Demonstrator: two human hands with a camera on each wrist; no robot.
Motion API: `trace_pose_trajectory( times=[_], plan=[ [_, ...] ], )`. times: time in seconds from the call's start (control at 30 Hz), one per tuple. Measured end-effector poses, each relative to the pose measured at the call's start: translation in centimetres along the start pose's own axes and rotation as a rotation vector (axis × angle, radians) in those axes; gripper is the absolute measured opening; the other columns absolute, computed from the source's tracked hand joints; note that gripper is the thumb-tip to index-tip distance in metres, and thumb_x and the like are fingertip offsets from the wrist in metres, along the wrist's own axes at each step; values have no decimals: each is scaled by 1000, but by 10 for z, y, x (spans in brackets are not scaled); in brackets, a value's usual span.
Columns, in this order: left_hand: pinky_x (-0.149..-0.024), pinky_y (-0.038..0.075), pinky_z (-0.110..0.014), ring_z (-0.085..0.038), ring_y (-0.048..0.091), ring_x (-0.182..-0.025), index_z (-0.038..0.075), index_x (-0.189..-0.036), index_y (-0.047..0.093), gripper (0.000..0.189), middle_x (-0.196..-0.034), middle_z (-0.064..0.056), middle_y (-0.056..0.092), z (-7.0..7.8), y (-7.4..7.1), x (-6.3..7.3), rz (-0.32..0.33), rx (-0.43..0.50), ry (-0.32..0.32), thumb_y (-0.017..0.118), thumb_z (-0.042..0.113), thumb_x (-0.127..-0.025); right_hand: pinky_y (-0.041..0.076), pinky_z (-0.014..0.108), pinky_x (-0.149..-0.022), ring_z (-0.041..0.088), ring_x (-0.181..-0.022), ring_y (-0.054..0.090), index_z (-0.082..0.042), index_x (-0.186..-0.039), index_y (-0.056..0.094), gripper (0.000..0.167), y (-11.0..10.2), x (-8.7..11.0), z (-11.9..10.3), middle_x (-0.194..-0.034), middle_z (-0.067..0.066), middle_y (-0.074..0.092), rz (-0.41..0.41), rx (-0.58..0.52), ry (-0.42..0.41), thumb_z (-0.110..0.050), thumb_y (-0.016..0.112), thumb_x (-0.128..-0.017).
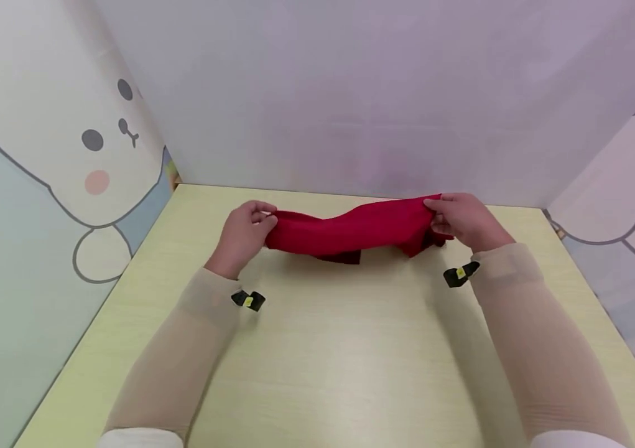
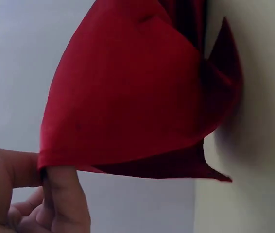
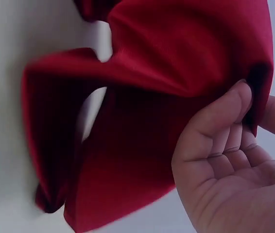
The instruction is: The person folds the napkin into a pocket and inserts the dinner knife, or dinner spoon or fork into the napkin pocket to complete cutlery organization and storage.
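Red cloth [image 1: 351, 230] hung over the far side of the bench [image 1: 339, 348], the left hand [image 1: 242, 235] and right hand [image 1: 467, 219] each pinching an upper end. It looked light, soft and limp, best held by those ends.

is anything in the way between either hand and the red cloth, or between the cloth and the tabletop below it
Nothing visible stands in the way. The left hand and right hand each pinch an end of the red cloth directly, and no other object shows between it and the tabletop.
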State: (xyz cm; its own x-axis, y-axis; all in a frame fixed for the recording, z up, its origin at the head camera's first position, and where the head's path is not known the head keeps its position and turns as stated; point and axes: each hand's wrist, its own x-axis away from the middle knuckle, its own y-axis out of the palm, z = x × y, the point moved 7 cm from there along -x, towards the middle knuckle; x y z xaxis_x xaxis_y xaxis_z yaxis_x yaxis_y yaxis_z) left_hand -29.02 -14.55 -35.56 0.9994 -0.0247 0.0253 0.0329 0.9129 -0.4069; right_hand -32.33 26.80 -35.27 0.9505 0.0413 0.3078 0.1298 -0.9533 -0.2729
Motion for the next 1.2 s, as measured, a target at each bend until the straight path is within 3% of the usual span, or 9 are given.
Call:
trace_pose_trajectory(
  times=[0.2, 0.33, 0.4, 0.5, 0.7, 0.83, 0.97, 1.07, 1.2],
  plan=[
    [-75, 56, -24, -22, 66, -95, 8, -131, 60, 28, -115, -13, 70, 38, -39, -1, 99, 206, 127, 62, 19, -105, 53, 22, -64, 12, -75, 63, -10, -96, 63, 32, -9, 20, -37, -78, -2, 61, 92, 31, -70, -41, 67, -101],
    [-76, 55, -24, -23, 66, -95, 9, -127, 62, 25, -114, -12, 69, 43, -56, -7, 136, 301, 106, 61, 19, -105, 53, 22, -64, 13, -78, 62, -8, -101, 64, 33, -1, 21, -51, -82, -1, 63, 103, 35, -116, -41, 66, -101],
    [-78, 56, -24, -21, 65, -98, 9, -128, 63, 25, -118, -10, 67, 34, -56, -16, 123, 316, 61, 60, 20, -106, 56, 23, -73, 14, -77, 62, -5, -98, 62, 30, 7, 14, -49, -82, 0, 63, 90, 19, -137, -35, 65, -102],
    [-85, 56, -25, -19, 62, -105, 7, -134, 61, 30, -127, -10, 62, 12, -48, -31, 75, 334, -23, 56, 18, -107, 57, 24, -75, 13, -77, 62, -2, -99, 59, 28, 18, -1, -35, -83, 0, 62, 66, 8, -132, -29, 62, -105],
    [-102, 52, -34, -25, 57, -122, 4, -150, 48, 44, -144, -14, 53, -36, -30, -45, -2, 344, -148, 53, 17, -108, 56, 31, -92, 17, -94, 66, 3, -122, 53, 33, 37, -25, 2, -106, 7, 65, -10, 2, -84, -27, 56, -108],
    [-106, 49, -39, -29, 59, -127, 4, -151, 46, 48, -146, -16, 53, -51, -22, -44, -3, 212, -150, 56, 21, -107, 53, 33, -98, 18, -105, 66, 3, -131, 53, 40, 40, -28, 17, -127, 16, 63, -31, 77, -86, -29, 55, -108],
    [-107, 47, -43, -27, 57, -129, 7, -148, 50, 47, -145, -12, 54, -47, -15, -33, -9, -25, -79, 59, 26, -105, 54, 34, -96, 22, -109, 64, 2, -139, 55, 47, 37, -24, 25, -134, 19, 61, -40, 211, -100, -34, 54, -108],
    [-105, 48, -45, -28, 56, -126, 8, -143, 55, 44, -140, -10, 58, -32, -2, -16, -51, -184, 26, 61, 25, -104, 53, 42, -98, 28, -112, 61, 2, -139, 56, 48, 35, -17, 28, -131, 21, 60, -56, 297, -111, -33, 55, -107],
    [-104, 49, -45, -28, 57, -123, 7, -134, 62, 37, -133, -8, 61, -7, 34, 17, -158, -403, 220, 64, 23, -102, 49, 50, -102, 34, -121, 57, -1, -138, 56, 58, 33, -7, 32, -133, 19, 59, -92, 510, -161, -45, 62, -102]
  ],
)
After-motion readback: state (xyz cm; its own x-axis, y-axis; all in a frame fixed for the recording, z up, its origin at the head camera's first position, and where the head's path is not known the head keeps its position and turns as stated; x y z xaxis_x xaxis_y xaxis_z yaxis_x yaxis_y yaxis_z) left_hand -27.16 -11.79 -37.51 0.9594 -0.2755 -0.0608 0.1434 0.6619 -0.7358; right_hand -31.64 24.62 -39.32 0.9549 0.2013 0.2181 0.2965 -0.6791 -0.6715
